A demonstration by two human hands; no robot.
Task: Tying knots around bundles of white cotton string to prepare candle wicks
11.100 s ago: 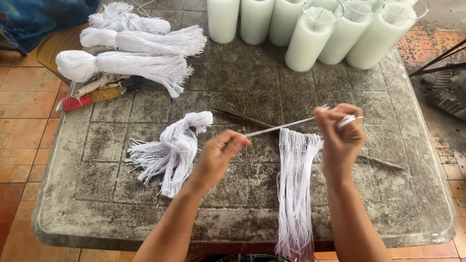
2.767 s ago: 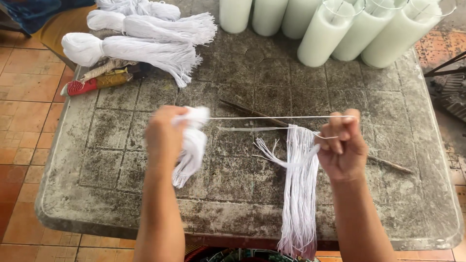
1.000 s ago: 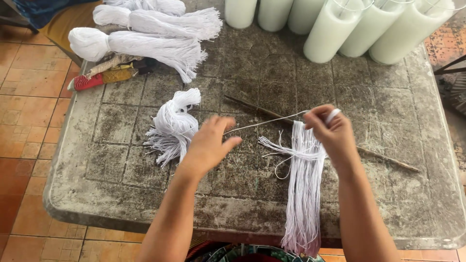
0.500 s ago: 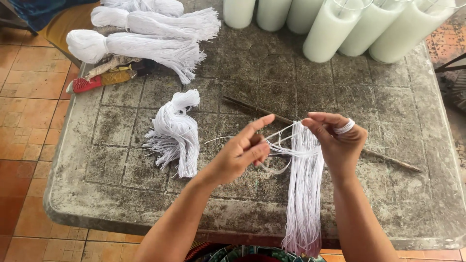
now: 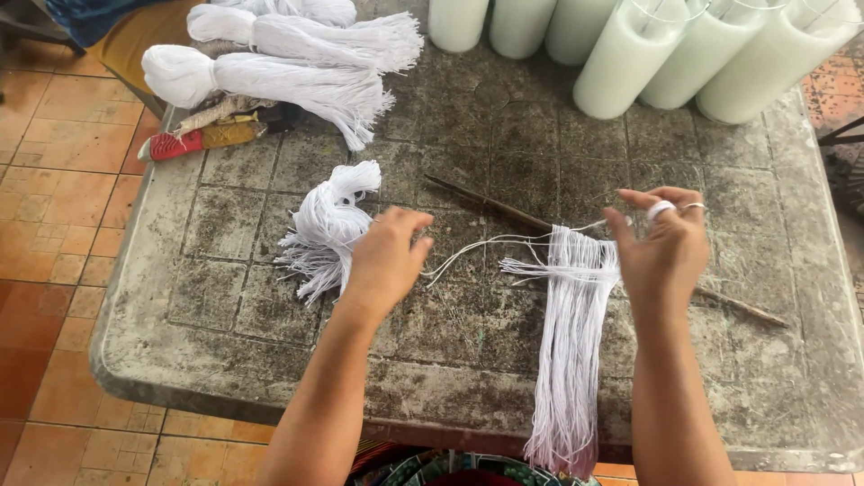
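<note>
My left hand (image 5: 385, 261) hovers over the worn grey table (image 5: 225, 297), fingers curled on the end of a thin white strand (image 5: 477, 247) that runs right. A small loose bundle of white string (image 5: 322, 229) lies just to its left. My right hand (image 5: 668, 245) pinches the top of a flat bunch of white strings (image 5: 571, 342), with string wound round one finger. That bunch hangs down over the table's front edge. A thin brown stick (image 5: 504, 209) lies slanted across the table behind both hands.
Several tall white candles in clear glasses (image 5: 630, 58) stand along the back edge. Big tied hanks of white string (image 5: 270, 76) lie at the back left, beside a red-handled tool (image 5: 175, 144). Orange floor tiles (image 5: 45, 270) show to the left.
My left hand has drawn away from my right hand toward the left, pulling a single strand out from the bunch. The right hand stays by the top of the hanging strings.
</note>
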